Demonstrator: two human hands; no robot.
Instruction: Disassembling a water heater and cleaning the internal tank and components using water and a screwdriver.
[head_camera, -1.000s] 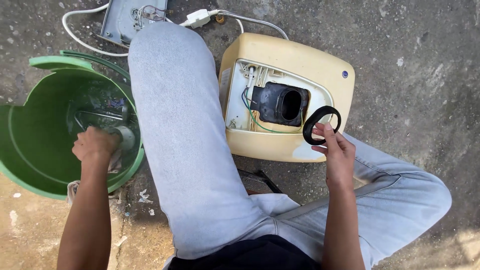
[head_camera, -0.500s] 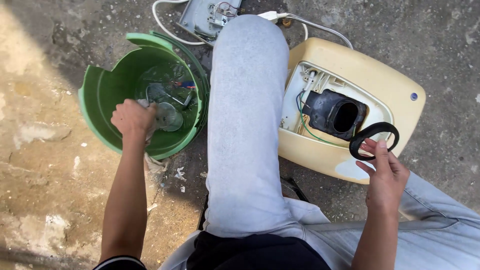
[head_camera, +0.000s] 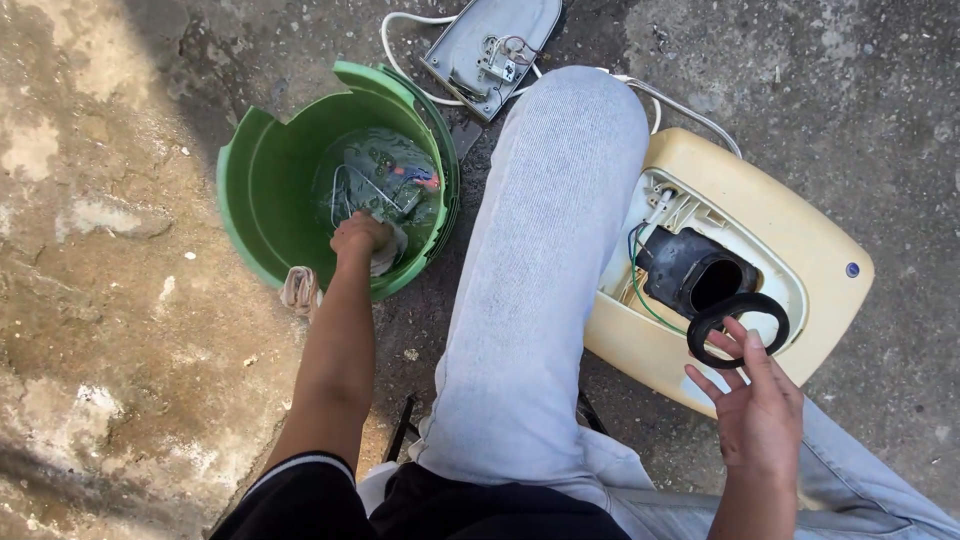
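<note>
My left hand (head_camera: 361, 237) reaches down into a broken-rimmed green bucket (head_camera: 262, 190) and closes on a pale object among wires and small parts at its bottom. What exactly it grips is hidden by the fingers. My right hand (head_camera: 757, 402) holds a black rubber ring (head_camera: 737, 327) by its lower edge, just in front of the cream plastic appliance housing (head_camera: 775, 225). The housing lies open, showing a black motor part (head_camera: 690, 272) and coloured wires inside. My grey-trousered leg (head_camera: 545, 270) lies between bucket and housing.
A grey opened device (head_camera: 495, 45) with a white cord (head_camera: 405, 22) lies on the concrete ground beyond my knee. A small tan scrap (head_camera: 299, 290) sits against the bucket's near side. A dark stool frame (head_camera: 405, 430) shows under my leg.
The view has swung left, so bucket and housing sit further right in frame. My left hand has gone deeper into the bucket. My right hand still holds the ring near the housing.
</note>
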